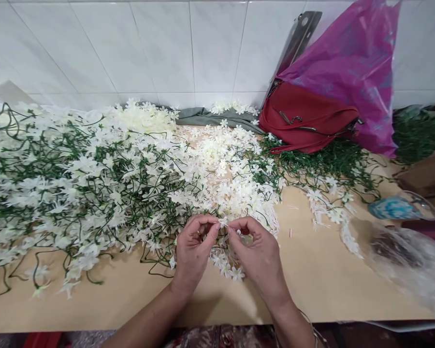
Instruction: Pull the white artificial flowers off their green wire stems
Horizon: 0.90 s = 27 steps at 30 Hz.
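Note:
My left hand (193, 251) and my right hand (258, 253) meet at the front middle of a pale wooden table (319, 275). Both pinch one small white artificial flower (224, 222) between thumb and fingertips. The hands hover over a few flowers on green stems lying on the wood. Just behind them lies a heap of loose white flower heads (232, 179). A big tangle of green wire stems with white flowers (76, 188) fills the left half of the table.
A red bag (308, 118) and a purple plastic bag (351, 67) lean on the white tiled wall at back right, bare green stems (333, 164) before them. Clear plastic bags (409, 256) lie at the right edge. A grey cloth (203, 116) lies along the wall.

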Tool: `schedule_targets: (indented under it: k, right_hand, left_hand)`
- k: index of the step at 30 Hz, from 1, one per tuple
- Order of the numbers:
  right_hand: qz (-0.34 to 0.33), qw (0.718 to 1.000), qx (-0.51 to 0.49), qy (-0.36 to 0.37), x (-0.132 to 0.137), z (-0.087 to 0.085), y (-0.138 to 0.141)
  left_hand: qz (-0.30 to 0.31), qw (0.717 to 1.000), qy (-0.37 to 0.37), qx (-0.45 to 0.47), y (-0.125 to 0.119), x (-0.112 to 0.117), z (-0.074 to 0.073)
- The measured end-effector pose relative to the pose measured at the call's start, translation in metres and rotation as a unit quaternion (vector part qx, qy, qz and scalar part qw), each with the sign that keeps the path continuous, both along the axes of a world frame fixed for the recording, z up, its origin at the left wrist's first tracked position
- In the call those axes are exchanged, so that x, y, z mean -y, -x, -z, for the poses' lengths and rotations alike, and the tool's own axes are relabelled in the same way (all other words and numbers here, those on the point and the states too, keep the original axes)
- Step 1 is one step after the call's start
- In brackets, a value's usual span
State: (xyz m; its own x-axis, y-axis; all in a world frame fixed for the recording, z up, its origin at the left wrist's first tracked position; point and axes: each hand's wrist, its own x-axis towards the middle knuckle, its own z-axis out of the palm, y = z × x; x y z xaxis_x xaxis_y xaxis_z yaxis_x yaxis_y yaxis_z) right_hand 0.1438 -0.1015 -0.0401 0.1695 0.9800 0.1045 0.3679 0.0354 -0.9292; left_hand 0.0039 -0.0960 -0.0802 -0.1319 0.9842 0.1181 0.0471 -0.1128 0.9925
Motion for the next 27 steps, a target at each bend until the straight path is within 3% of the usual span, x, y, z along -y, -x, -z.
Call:
schedule_targets:
  k: [9, 14, 18, 27]
  right_hand:
    - [0.009, 0.993, 0.105, -0.051, 0.0007, 0.0027, -0.0015]
    - [0.019, 0.985, 0.146, -0.086, 0.0014, -0.0003, 0.0012]
    - [0.009, 0.992, 0.083, -0.096, -0.0002, -0.0021, 0.0041]
    - [-0.025, 0.998, -0.063, 0.002, -0.0083, 0.0007, -0.0036]
  left_hand:
    - [-0.002, 1.000, -0.011, 0.015, -0.0011, -0.0001, 0.0018]
    - [0.010, 0.997, -0.077, -0.014, -0.0010, -0.0004, 0.0014]
    - [0.005, 0.991, -0.122, -0.053, 0.0006, 0.0009, -0.0042]
    - [0.016, 0.988, -0.147, -0.055, 0.0030, 0.0007, -0.0026]
